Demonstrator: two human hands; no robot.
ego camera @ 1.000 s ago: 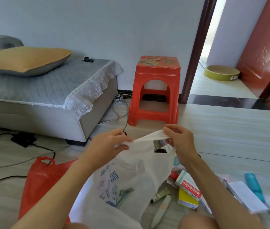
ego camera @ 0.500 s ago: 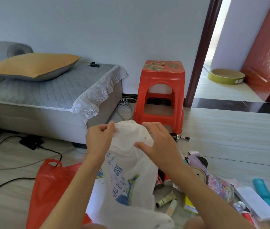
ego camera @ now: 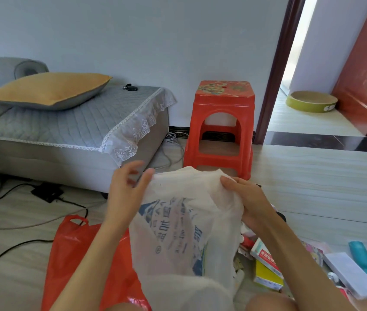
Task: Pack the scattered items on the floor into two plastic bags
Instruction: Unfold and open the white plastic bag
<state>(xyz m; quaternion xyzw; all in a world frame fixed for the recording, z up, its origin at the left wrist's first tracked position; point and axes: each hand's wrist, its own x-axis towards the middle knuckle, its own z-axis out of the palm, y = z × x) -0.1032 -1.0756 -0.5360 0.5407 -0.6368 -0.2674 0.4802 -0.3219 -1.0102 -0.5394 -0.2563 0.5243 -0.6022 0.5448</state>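
White bag (ego camera: 178, 225) held up above the floor (ego camera: 312, 176).
Left hand (ego camera: 126, 194) pinching its top edge; right hand (ego camera: 247, 203) clutching bunched plastic.

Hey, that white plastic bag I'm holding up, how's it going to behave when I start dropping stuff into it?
The white plastic bag is probably floppy: it crumples where the right hand grips it. It looks thin and light, since its print shows through, so its mouth likely won't stay open unaided. The left hand pinches only the top edge, so that slick film may slip.

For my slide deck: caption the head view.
Both hands, left hand and right hand, hold up a white plastic bag above a red bag.
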